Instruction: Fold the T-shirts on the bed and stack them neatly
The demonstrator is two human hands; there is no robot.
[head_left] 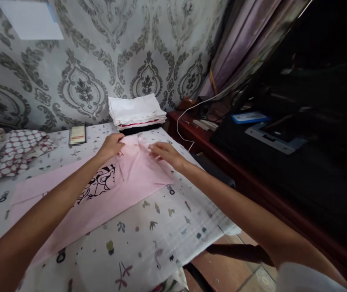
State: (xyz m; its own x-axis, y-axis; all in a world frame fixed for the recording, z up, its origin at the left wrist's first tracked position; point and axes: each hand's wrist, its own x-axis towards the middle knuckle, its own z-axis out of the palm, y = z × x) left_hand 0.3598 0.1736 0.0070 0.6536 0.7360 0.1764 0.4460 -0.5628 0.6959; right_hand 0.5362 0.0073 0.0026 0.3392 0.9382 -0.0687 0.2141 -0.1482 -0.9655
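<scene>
A pink cloth (140,178) with a black line print lies spread over a white patterned sheet, folded lengthwise and creased at its far right end. My left hand (111,147) is at the cloth's far edge, its fingers closed on the fabric. Opposite it, my right hand (167,155) is over the right end of the cloth, fingers bent and somewhat blurred; whether they pinch the fabric is unclear. Just beyond both hands sits a stack of folded clothes (137,110), white on top with red and black below.
Crumpled patterned cloth (24,152) lies at the left, and a small card-like item (77,135) near the wall. On the right stands a dark red table (188,127) with a white cable and a large black surface.
</scene>
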